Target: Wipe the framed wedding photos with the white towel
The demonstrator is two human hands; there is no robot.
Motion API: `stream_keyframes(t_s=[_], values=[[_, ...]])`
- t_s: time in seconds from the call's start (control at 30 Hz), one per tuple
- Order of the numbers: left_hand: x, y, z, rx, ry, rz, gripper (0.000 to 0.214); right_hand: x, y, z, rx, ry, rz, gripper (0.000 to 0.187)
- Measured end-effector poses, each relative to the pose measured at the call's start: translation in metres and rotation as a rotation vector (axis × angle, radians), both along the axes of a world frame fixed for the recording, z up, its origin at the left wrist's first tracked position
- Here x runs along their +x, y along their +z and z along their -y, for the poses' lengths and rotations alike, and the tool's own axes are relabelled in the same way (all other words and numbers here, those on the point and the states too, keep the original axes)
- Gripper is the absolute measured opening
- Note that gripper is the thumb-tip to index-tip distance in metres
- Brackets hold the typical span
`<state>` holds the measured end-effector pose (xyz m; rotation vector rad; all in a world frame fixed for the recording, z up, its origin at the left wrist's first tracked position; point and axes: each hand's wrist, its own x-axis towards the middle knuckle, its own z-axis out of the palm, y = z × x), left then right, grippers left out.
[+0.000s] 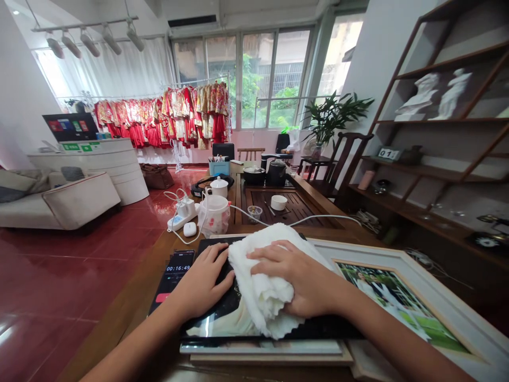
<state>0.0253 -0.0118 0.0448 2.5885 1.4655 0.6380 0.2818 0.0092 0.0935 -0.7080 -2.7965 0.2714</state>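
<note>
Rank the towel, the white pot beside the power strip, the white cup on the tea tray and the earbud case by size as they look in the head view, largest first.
1. White towel
2. White pot
3. White cup and earbud case: they look about alike, and the case sits nearer the camera, so I won't rank them.

The white towel (pixel 260 281) is hiding the middle of the dark-framed photo (pixel 234 318), while to the right of the towel the picture's edge is cutting off a white-framed photo (pixel 401 313), and to its left a phone (pixel 173 276) is showing a partly blurred screen.
</note>
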Motion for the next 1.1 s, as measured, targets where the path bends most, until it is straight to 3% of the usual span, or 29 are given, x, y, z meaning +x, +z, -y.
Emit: stream_keyframes(t_s=[0.67, 1.1], values=[[-0.005, -0.003, 0.012, 0.0, 0.032, 0.02, 0.048, 0.016, -0.002, -0.018, 0.103, -0.148, -0.017, 0.046], [0.004, 0.003, 0.002, 0.009, -0.012, 0.025, 0.042, -0.004, -0.001, 0.006, 0.008, 0.005, -0.028, 0.051]])
